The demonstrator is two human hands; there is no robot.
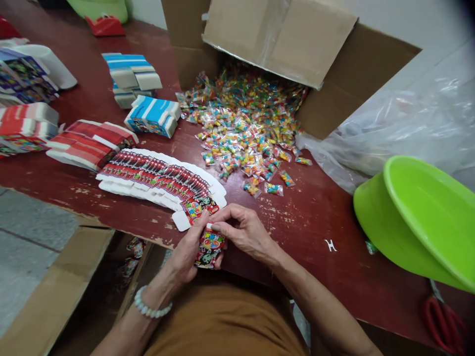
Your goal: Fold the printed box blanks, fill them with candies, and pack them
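Left hand [187,249] curled round printed box [211,245]; right hand [247,231] pinching far flap [210,226], seemingly (view half blocked); overhard push could crease it.

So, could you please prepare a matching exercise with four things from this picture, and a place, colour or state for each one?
1. Small printed box
2. Basin
3. Candy packets
4. Bracelet

A. heaped at the mouth of the cardboard carton
B. pale, made of beads
C. held in the left hand
D. bright green

Pairs: 1-C, 2-D, 3-A, 4-B
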